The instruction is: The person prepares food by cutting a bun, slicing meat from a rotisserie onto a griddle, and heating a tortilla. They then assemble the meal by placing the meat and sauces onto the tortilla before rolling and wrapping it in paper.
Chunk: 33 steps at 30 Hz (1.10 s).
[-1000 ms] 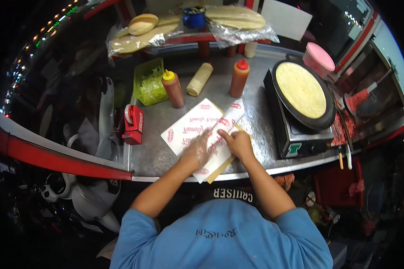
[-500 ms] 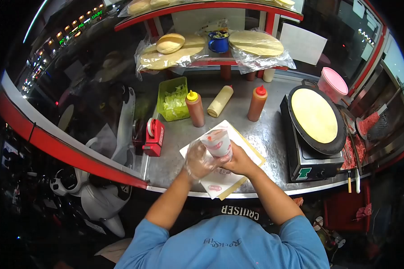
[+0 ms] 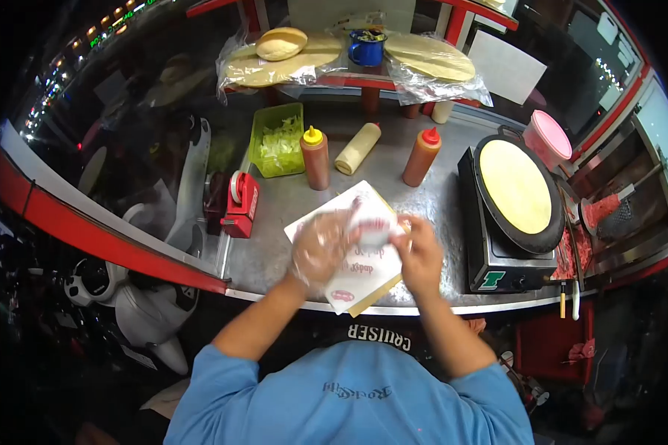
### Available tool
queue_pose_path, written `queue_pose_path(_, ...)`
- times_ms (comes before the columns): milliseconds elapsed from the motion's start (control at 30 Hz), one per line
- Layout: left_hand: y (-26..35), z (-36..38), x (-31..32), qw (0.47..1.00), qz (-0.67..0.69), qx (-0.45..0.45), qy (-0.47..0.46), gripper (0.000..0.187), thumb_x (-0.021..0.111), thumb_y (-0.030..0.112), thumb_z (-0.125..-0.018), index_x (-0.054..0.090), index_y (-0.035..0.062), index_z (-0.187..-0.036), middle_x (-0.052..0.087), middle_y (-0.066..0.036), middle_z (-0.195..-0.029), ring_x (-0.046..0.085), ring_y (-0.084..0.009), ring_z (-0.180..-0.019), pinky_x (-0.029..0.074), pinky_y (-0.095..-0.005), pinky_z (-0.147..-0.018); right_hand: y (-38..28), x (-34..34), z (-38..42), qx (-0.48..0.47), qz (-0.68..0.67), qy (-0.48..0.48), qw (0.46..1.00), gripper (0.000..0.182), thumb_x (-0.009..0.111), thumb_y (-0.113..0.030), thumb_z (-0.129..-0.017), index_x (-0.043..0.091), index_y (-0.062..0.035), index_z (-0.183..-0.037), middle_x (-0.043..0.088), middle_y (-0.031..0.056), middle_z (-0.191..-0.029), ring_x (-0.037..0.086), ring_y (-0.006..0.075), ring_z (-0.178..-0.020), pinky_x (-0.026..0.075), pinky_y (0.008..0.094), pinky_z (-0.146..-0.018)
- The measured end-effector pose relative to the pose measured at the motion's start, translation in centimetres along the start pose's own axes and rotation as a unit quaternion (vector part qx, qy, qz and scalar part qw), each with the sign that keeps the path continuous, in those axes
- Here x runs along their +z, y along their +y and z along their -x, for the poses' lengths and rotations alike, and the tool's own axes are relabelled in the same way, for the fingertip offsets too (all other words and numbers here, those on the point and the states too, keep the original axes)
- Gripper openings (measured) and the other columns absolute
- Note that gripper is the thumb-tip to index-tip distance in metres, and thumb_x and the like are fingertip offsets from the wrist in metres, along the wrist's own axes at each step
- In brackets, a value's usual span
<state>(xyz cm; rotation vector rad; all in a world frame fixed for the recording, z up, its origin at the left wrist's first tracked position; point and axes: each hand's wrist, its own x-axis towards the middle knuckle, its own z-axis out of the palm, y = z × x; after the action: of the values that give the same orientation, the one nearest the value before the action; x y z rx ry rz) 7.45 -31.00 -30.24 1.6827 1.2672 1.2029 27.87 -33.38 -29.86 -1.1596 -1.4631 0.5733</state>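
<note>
A paper-wrapped roll [image 3: 372,226] with red print is between my hands, end toward me and partly blurred. My left hand [image 3: 321,248], in a clear plastic glove, is closed around its left side. At its right edge my bare right hand [image 3: 421,256] pinches the paper with thumb and fingers. The food inside is hidden. Beneath lies a stack of printed white wrapping paper [image 3: 356,278] on a tan sheet, set at a slant on the steel counter.
Behind the paper stand a yellow-capped sauce bottle [image 3: 316,159], a red-capped one [image 3: 421,157] and a pale bottle [image 3: 358,148] lying down. A green lettuce tub [image 3: 278,141] and red tape dispenser [image 3: 240,206] are left. Right is a griddle [image 3: 538,237] with flatbread [image 3: 516,185].
The wrapped roll has tipped from upright, so its end now shows. My right hand has moved right, from its base to its edge. The camera view has shifted slightly.
</note>
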Motion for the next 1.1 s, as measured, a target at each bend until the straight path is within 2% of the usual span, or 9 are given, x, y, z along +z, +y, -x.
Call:
queue_pose_path(133,-11.4,9.0,5.6,0.989,-0.056,-0.112,-0.084,0.024,0.068,0.027,-0.097,0.071,0.0042,-0.104,0.067,-0.013,-0.109,0.061,-0.0298,-0.107,0.049,-0.0406,-0.098,6.7,1.1,11.2,0.085,0.227,-0.010,0.970,0.020,0.081,-0.024,-0.088,0.074,-0.0051,-0.087,0.060,0.0146,-0.115,0.052,0.0322,-0.116,0.037,0.0430,-0.102)
queue_pose_path(200,-13.5,8.8,6.3,0.916,-0.357,0.145,-0.113,0.024,0.064,0.026,-0.099,0.072,0.0039,-0.101,0.067,-0.013,-0.106,0.063,-0.0299,-0.104,0.051,-0.0421,-0.096,5.9,2.4,10.3,0.075,0.323,0.073,0.941,0.025,0.079,-0.022,-0.088,0.072,-0.0044,-0.104,0.062,0.0127,-0.116,0.053,0.0312,-0.116,0.035,0.0433,-0.102)
queue_pose_path(400,-11.7,7.1,6.1,0.938,-0.210,-0.208,-0.183,0.025,0.058,0.023,-0.096,0.074,0.0059,-0.106,0.070,-0.013,-0.115,0.067,-0.0334,-0.109,0.055,-0.0415,-0.091,1.6,16.5,-1.8,0.142,-0.194,-0.242,0.940,0.034,0.070,-0.015,-0.100,0.066,-0.0021,-0.131,0.070,0.0067,-0.101,0.067,0.0133,-0.095,0.055,0.0280,-0.086)
queue_pose_path(433,-18.0,9.4,8.4,0.958,-0.263,-0.024,-0.112,0.022,0.061,0.022,-0.096,0.074,0.0057,-0.104,0.073,-0.013,-0.109,0.069,-0.0319,-0.105,0.055,-0.0413,-0.088,3.0,21.8,-2.8,0.153,-0.206,-0.277,0.926,0.036,0.070,-0.018,-0.100,0.066,-0.0025,-0.132,0.071,0.0048,-0.094,0.066,0.0115,-0.085,0.055,0.0270,-0.080)
queue_pose_path(600,-17.4,12.2,10.0,0.984,-0.141,-0.094,0.049,0.032,0.061,0.032,-0.097,0.071,0.0031,-0.106,0.071,-0.019,-0.095,0.067,-0.0365,-0.093,0.054,-0.0469,-0.082,2.3,37.3,-2.3,0.478,-0.236,-0.201,0.822,0.028,0.080,-0.030,-0.093,0.075,-0.0030,-0.099,0.069,0.0021,-0.084,0.056,0.0098,-0.062,0.045,0.0261,-0.060)
queue_pose_path(833,-12.4,7.6,6.5,0.976,-0.172,-0.069,-0.116,0.028,0.061,0.025,-0.098,0.071,0.0015,-0.111,0.069,-0.019,-0.102,0.064,-0.0365,-0.097,0.051,-0.0481,-0.088,2.7,37.3,4.3,0.107,0.035,-0.068,0.991,0.017,0.080,-0.013,-0.079,0.071,-0.0018,-0.070,0.062,0.0192,-0.095,0.059,0.0373,-0.097,0.048,0.0457,-0.084)
queue_pose_path(933,-10.9,7.3,5.1,0.971,-0.148,-0.092,-0.162,0.028,0.061,0.023,-0.098,0.071,0.0011,-0.113,0.069,-0.019,-0.104,0.063,-0.0365,-0.099,0.050,-0.0484,-0.090,1.8,31.5,1.1,0.090,0.057,-0.304,0.947,0.020,0.082,-0.017,-0.079,0.071,-0.0025,-0.071,0.059,0.0206,-0.103,0.060,0.0383,-0.098,0.050,0.0445,-0.087)
queue_pose_path(1000,-14.9,8.5,6.8,0.945,-0.288,0.147,-0.051,0.029,0.061,0.024,-0.099,0.070,0.0013,-0.115,0.066,-0.020,-0.102,0.060,-0.0349,-0.098,0.049,-0.0495,-0.089,2.5,25.2,0.8,0.000,0.006,-0.275,0.961,0.016,0.084,-0.020,-0.079,0.076,-0.0062,-0.081,0.059,0.0165,-0.108,0.058,0.0352,-0.107,0.047,0.0422,-0.097)
queue_pose_path(1100,-13.1,7.7,7.1,0.978,-0.207,0.014,0.011,0.027,0.057,0.026,-0.100,0.072,0.0035,-0.095,0.067,-0.018,-0.089,0.064,-0.0372,-0.087,0.051,-0.0501,-0.080,3.4,11.9,-0.8,-0.045,0.008,-0.217,0.975,0.019,0.083,-0.011,-0.081,0.079,-0.0058,-0.099,0.053,0.0115,-0.113,0.054,0.0267,-0.111,0.043,0.0356,-0.102)
